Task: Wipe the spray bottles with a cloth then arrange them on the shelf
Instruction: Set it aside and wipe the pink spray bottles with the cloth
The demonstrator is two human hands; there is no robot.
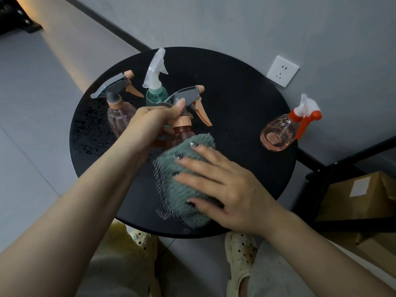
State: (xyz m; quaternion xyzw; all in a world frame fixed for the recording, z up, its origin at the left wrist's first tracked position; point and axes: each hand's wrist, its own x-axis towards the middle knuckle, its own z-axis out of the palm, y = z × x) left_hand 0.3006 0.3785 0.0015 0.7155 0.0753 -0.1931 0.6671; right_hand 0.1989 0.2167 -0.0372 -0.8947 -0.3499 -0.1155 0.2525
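My left hand (150, 123) grips the neck of an orange spray bottle (183, 125) with a grey and peach trigger head, held over the round black table (246, 99). My right hand (225, 185) presses a teal cloth (182, 179) around the lower body of that bottle, hiding most of it. Behind stand a pale pink bottle (116, 112) with the same kind of head and a teal bottle (155, 91) with a clear white sprayer. At the table's right edge stands a pink bottle (280, 133) with a red and white trigger.
A black metal shelf frame (334, 166) stands at the right, with cardboard boxes (353, 196) on its lower level. A white wall socket (282, 71) sits on the grey wall behind the table. My feet in pale clogs are under the table's near edge.
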